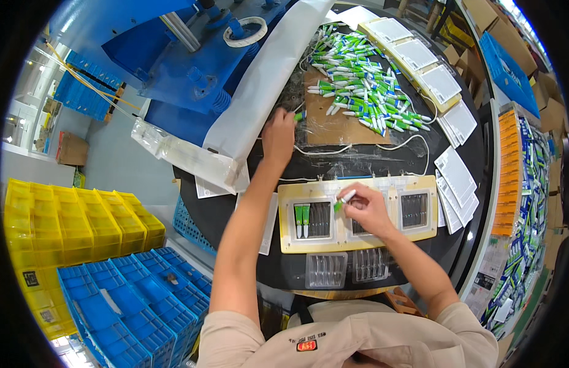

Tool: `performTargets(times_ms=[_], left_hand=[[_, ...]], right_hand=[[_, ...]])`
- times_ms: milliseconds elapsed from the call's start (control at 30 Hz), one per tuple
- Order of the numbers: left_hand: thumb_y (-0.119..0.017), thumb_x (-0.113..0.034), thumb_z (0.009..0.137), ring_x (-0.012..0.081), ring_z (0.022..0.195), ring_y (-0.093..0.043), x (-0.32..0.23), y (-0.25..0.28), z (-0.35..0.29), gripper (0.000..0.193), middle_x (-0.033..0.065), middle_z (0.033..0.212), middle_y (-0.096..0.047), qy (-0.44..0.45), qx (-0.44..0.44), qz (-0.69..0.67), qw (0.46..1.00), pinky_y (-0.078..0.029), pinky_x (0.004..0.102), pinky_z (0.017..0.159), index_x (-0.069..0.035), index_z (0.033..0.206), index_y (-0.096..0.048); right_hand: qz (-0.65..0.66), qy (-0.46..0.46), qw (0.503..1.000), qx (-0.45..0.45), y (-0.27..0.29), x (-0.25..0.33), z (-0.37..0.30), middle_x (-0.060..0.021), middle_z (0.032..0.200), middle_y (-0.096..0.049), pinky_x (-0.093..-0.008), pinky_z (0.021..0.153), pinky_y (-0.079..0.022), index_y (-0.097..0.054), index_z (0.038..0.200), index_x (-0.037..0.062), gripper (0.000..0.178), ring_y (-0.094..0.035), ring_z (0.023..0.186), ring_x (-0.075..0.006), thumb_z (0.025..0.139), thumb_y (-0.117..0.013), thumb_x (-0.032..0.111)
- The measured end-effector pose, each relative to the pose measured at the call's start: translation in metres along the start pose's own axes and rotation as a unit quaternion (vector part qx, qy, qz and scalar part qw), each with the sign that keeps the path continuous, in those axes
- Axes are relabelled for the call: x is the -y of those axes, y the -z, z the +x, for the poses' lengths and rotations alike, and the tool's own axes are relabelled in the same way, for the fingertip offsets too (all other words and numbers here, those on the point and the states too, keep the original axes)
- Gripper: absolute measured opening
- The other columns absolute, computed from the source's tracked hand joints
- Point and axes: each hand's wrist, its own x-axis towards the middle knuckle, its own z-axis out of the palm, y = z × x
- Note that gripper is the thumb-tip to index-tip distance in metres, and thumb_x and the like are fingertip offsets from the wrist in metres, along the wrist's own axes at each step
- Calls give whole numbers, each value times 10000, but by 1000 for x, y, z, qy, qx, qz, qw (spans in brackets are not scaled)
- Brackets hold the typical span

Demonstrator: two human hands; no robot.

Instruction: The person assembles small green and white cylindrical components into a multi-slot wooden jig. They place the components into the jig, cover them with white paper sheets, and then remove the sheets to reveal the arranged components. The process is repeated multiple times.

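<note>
My right hand (368, 211) pinches a small green tube with a white cap (346, 199) above the middle window of a cream-yellow frame (287, 240). Three windows in this frame hold clear ribbed plastic trays. Two green tubes (302, 219) lie side by side in the left window's tray, white ends toward me. Farther off to the left, my left hand (279, 136) is closed, with the end of another green tube (300, 115) showing at its fingertips. Beyond the frame, a large heap of the same tubes (364, 80) lies on a brown cardboard sheet (324, 126).
Two clear blister trays (326, 271) lie between the frame and me. White cards (456, 178) are stacked at right, near a second frame (419, 58). White cords cross the black table. A blue machine (192, 86) stands at far left; yellow crates (70, 227) and blue crates (131, 300) stand left.
</note>
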Motion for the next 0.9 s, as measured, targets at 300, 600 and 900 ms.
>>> performTargets(times_ms=[300, 600, 900], left_hand=[[-739, 81, 784, 292, 911, -657, -106, 88, -210, 270, 134, 1001, -657, 71, -107, -162, 978, -540, 358, 794, -19, 1035, -722], [-727, 94, 784, 300, 923, -649, -105, 49, -232, 383, 124, 1051, -662, -35, -96, -114, 988, -546, 382, 786, -26, 1147, -708], [-730, 94, 784, 308, 924, -655, -106, 46, -233, 397, 145, 1071, -667, -35, -116, -103, 987, -552, 385, 791, -1, 1168, -702]], right_hand=[[-426, 404, 803, 106, -12, -30, -28, -136, 1159, -680, -386, 862, -562, -702, 1085, -23, 331, -652, 1020, -277, 757, -661, 4], [-446, 378, 809, 67, -18, -39, -23, -155, 1146, -685, -402, 902, -540, -685, 1073, -37, 291, -668, 1046, -314, 801, -634, 53], [-436, 347, 829, 50, -15, -13, -24, -126, 1011, -686, -379, 785, -560, -706, 973, -2, 201, -673, 914, -288, 784, -652, 39]])
